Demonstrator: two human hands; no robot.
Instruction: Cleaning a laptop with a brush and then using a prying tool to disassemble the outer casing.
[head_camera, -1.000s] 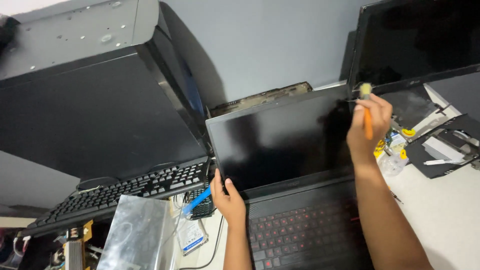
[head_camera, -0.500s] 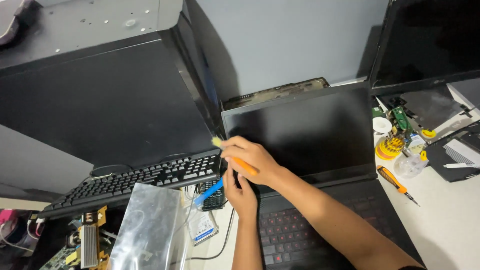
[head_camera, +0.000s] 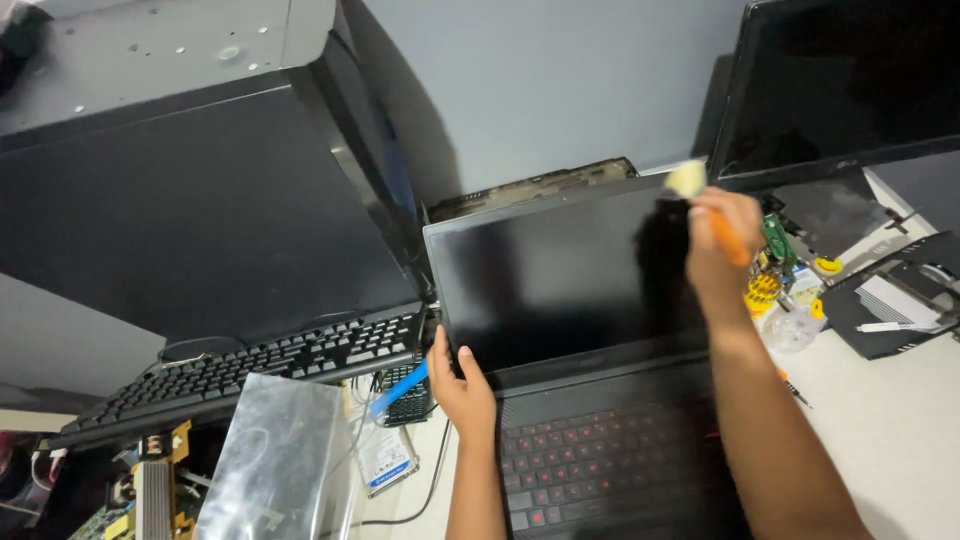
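An open black laptop (head_camera: 590, 330) sits in the lower middle of the head view, its dark screen (head_camera: 560, 275) upright and its red-lit keyboard (head_camera: 610, 470) running toward six o'clock. The left hand (head_camera: 462, 388) rests at the screen's lower left corner, about seven o'clock of the panel, fingers curled around the edge and thumb lying on the bezel — closed on the screen frame. The right hand (head_camera: 722, 245) is raised at the screen's upper right corner, near two o'clock, wrapped tight around an orange-handled brush (head_camera: 712, 210); the pale bristle head pokes out above the fingers, just at the top edge of the lid.

At nine o'clock of the laptop a black desktop keyboard (head_camera: 250, 375) lies tilted on the bench (head_camera: 900, 430), and below it a crinkled silver anti-static bag (head_camera: 270, 465). A blue plastic pry tool (head_camera: 398, 388) lies just beside the left hand, over a small bare hard drive (head_camera: 385, 455). Behind, at eleven o'clock, stands a big black computer case (head_camera: 190, 190); at one o'clock a dark monitor (head_camera: 850, 80). Small tools and yellow parts (head_camera: 765, 292) crowd the bench at three o'clock — too jumbled to tell apart.
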